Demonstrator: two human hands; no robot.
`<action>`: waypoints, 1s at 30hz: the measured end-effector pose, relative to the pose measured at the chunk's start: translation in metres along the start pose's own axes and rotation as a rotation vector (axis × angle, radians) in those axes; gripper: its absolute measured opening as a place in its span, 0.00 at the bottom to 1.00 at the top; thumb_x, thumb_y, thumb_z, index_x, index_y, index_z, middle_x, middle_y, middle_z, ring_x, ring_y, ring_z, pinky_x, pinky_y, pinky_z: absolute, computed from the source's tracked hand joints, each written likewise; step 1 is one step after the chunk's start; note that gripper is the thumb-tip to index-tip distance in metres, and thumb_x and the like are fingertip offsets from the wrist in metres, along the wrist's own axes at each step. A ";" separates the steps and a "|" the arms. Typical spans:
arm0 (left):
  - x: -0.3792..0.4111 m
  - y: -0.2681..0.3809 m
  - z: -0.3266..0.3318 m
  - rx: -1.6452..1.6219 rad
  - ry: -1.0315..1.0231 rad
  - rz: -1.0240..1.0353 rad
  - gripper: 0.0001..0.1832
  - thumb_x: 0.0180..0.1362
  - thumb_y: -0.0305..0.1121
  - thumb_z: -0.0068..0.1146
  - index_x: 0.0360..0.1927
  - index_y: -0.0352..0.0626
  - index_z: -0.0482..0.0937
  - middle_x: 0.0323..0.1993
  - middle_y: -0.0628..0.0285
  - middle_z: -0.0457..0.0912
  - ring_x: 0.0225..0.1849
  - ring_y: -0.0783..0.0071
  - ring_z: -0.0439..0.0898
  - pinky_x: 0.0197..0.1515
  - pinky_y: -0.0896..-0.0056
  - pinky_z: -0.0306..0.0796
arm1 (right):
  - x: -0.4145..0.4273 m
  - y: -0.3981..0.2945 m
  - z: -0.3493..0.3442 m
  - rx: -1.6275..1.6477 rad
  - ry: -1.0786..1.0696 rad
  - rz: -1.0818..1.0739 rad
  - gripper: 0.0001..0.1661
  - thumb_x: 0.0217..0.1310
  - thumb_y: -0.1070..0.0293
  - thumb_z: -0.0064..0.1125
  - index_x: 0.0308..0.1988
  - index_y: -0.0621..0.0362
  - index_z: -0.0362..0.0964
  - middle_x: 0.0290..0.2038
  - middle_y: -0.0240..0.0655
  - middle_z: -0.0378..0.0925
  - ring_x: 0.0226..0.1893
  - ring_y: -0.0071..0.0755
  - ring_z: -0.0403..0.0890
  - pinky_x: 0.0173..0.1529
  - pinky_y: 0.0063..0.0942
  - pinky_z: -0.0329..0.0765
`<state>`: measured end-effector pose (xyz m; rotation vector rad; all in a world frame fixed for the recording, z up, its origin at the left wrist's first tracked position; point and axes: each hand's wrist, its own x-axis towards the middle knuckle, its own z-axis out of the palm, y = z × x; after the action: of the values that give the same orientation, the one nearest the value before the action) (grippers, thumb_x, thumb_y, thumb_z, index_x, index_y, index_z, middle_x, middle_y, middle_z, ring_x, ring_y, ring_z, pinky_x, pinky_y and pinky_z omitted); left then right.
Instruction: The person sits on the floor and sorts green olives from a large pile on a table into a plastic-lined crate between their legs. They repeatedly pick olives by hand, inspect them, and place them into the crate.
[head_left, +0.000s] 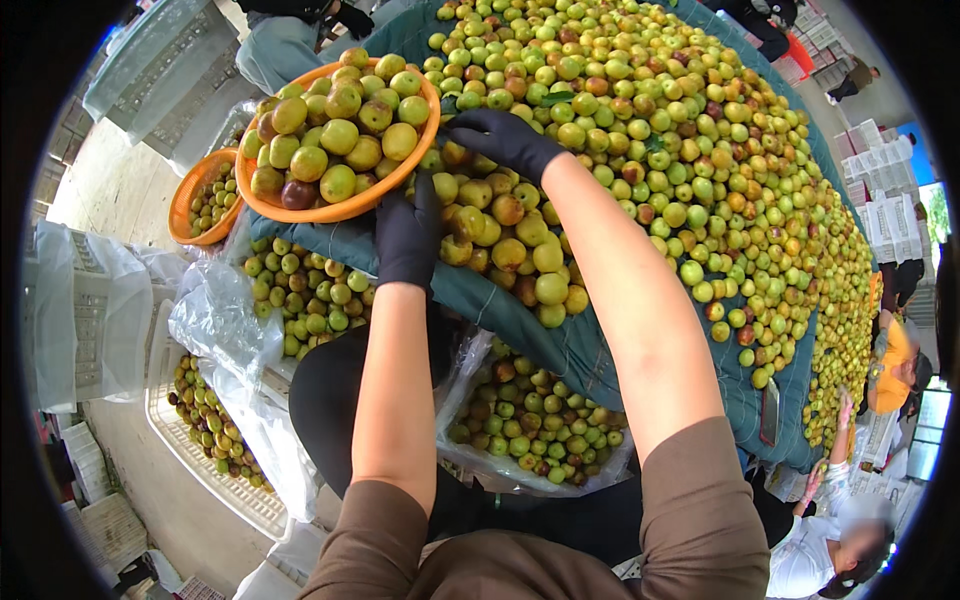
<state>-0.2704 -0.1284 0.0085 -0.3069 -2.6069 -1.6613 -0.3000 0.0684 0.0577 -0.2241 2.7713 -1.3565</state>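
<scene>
An orange plastic basket (337, 212) heaped with green and reddish jujubes stands at the upper left, on the edge of a green quilted cloth (517, 322). My left hand (409, 225), in a black glove, is at the basket's lower right side; its fingertips are partly hidden, so its hold cannot be told. My right hand (504, 142), also black-gloved, reaches over the jujubes beside the basket's right rim, its fingers bent; whether it holds a fruit is hidden. Larger jujubes (510, 225) lie between my forearms, and a big pile of jujubes (675, 150) spreads over the cloth.
A plastic-lined crate of jujubes (536, 427) is below the cloth's edge. At left are a smaller orange basket (180, 206), a white crate (217, 491) and stacked crates (97, 322). A phone (769, 412) lies on the cloth at right. Co-workers (817, 551) sit around the pile.
</scene>
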 end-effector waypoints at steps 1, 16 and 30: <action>0.000 0.000 0.004 -0.006 0.037 0.044 0.34 0.63 0.52 0.46 0.62 0.33 0.65 0.62 0.35 0.65 0.65 0.41 0.61 0.66 0.54 0.56 | 0.012 0.002 0.007 -0.034 -0.037 0.036 0.30 0.62 0.46 0.53 0.54 0.55 0.73 0.50 0.41 0.78 0.51 0.39 0.78 0.57 0.32 0.71; -0.015 0.043 0.009 -0.477 -0.286 -0.313 0.27 0.62 0.50 0.51 0.57 0.41 0.75 0.54 0.56 0.76 0.56 0.68 0.72 0.59 0.70 0.62 | -0.008 0.033 0.017 -0.182 -0.338 0.103 0.27 0.58 0.42 0.53 0.51 0.44 0.77 0.43 0.40 0.82 0.42 0.39 0.82 0.49 0.33 0.76; -0.062 0.061 0.051 -0.580 -0.580 -0.323 0.28 0.59 0.53 0.53 0.52 0.40 0.75 0.46 0.56 0.78 0.51 0.68 0.73 0.56 0.68 0.64 | -0.133 0.028 -0.029 -0.138 -0.292 0.244 0.26 0.62 0.51 0.56 0.54 0.54 0.73 0.46 0.37 0.80 0.47 0.31 0.80 0.53 0.27 0.75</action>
<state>-0.1943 -0.0670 0.0327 -0.4587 -2.5440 -2.8077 -0.1751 0.1285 0.0505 -0.0769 2.5492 -0.9910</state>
